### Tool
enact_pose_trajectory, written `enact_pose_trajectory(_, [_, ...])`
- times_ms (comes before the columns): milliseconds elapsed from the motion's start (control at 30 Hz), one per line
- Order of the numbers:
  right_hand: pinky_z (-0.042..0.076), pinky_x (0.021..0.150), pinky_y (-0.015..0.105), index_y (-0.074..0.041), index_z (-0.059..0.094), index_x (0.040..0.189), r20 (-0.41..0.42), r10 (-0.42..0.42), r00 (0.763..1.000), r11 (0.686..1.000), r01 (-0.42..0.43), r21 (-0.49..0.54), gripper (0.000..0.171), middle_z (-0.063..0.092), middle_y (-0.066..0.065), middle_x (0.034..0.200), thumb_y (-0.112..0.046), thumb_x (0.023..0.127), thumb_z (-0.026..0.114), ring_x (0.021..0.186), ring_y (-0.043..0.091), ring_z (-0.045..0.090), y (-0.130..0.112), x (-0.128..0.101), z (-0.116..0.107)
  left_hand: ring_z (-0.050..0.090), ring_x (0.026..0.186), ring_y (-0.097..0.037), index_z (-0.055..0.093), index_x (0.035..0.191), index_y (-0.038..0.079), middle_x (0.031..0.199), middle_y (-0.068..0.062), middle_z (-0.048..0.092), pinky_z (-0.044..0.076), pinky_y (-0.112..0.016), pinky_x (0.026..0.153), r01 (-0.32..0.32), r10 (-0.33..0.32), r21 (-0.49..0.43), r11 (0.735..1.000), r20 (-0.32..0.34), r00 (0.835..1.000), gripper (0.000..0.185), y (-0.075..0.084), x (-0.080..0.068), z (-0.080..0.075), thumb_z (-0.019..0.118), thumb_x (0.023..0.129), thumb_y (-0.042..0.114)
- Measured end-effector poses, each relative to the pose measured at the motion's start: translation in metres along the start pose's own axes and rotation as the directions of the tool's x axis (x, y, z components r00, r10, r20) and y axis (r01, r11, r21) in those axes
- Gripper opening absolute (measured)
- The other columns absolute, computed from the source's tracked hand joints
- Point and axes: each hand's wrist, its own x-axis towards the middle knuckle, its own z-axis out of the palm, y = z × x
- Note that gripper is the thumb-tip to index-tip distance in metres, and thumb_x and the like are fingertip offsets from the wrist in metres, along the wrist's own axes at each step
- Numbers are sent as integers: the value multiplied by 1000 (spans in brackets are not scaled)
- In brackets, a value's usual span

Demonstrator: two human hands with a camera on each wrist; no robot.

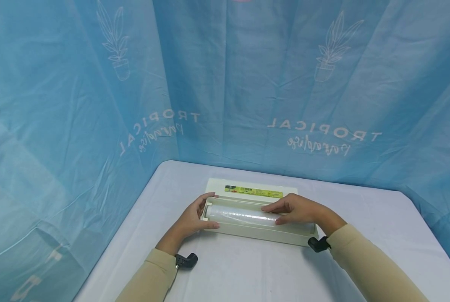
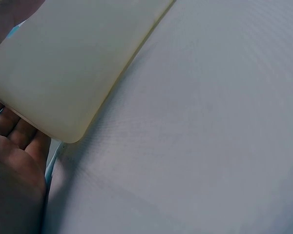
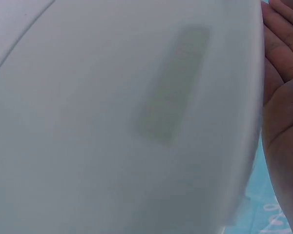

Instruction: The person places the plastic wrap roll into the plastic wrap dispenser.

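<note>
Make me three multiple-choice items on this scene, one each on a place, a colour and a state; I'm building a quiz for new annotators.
1. Where is the clear film roll?
A. Inside the cream dispenser box
B. Loose on the table
C. Held in the air

2. What colour is the curtain behind?
A. Red
B. Blue
C. Black

3. What is the right hand doing?
A. Hanging off the table
B. Gripping a cup
C. Resting on the roll

Answers: 1 A, the roll sits in the open box; 2 B, blue cloth fills the background; 3 C, its fingers lie along the roll, while the left hand holds the box's end.

The roll (image 1: pixel 244 215) lies in the dispenser box (image 1: pixel 255 230) on the table (image 1: pixel 270 272).
</note>
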Motion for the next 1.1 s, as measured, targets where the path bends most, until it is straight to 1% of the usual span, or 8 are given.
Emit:
enact_pose_trajectory(200, [47, 109, 35, -17, 70, 141, -11, 1, 1000, 1000, -1, 14, 52, 65, -9, 141, -11, 92, 84, 133, 13, 57, 0, -4, 1, 55, 134, -27, 38, 161, 11, 155, -9, 52, 47, -39, 110, 4, -4, 1, 1000, -2, 1000, 110, -1, 0, 0, 100, 71, 12])
enact_pose_trajectory(367, [47, 109, 35, -12, 69, 142, -20, -34, 999, 999, 34, 25, 50, 65, -4, 142, -13, 94, 83, 134, 17, 57, 0, -7, 2, 56, 133, -27, 39, 161, 12, 153, -6, 53, 48, -40, 109, -4, 4, 14, 1000, -2, 1000, 109, 0, 0, 0, 101, 71, 13])
enact_pose_trajectory(467, [47, 109, 32, -11, 69, 142, -29, -47, 998, 999, 47, 26, 49, 65, -2, 142, -15, 95, 82, 134, 17, 57, 1, -10, 2, 56, 132, -26, 39, 161, 13, 153, -7, 54, 49, -40, 108, -4, 4, 13, 1000, 0, 1000, 109, 0, 0, 1, 101, 71, 13])
enact_pose_trajectory(600, [46, 109, 29, -14, 69, 141, -50, -41, 998, 999, 41, 9, 48, 65, -5, 142, -19, 95, 82, 134, 14, 57, 5, -12, 2, 56, 133, -27, 38, 161, 12, 154, -9, 52, 49, -39, 108, -4, 4, 7, 1000, 4, 1000, 110, 1, 0, 1, 100, 71, 12])
enact_pose_trajectory(767, [44, 112, 38, -17, 70, 141, -72, -25, 997, 1000, 25, 0, 47, 65, -7, 141, -23, 95, 82, 134, 14, 57, 8, -16, 3, 56, 132, -27, 39, 161, 12, 153, -7, 53, 48, -39, 109, 2, -2, 11, 1000, -1, 1000, 109, 1, 0, 1, 101, 72, 14])
enact_pose_trajectory(867, [44, 112, 41, -17, 70, 141, -81, -21, 997, 1000, 21, 2, 48, 65, -7, 141, -23, 95, 82, 134, 14, 57, 10, -18, 3, 56, 133, -27, 38, 162, 12, 154, -7, 53, 48, -39, 109, 6, -6, 9, 1000, 0, 1000, 109, 1, -1, 1, 100, 72, 13])
enact_pose_trajectory(1100, [45, 112, 40, -14, 71, 140, -104, -9, 995, 1000, 11, 14, 48, 66, -5, 140, -19, 94, 83, 133, 16, 57, 13, -27, 1, 55, 134, -27, 38, 162, 13, 155, -9, 51, 48, -39, 109, 4, -4, -1, 1000, 1, 1000, 109, 1, -1, 0, 100, 72, 11])
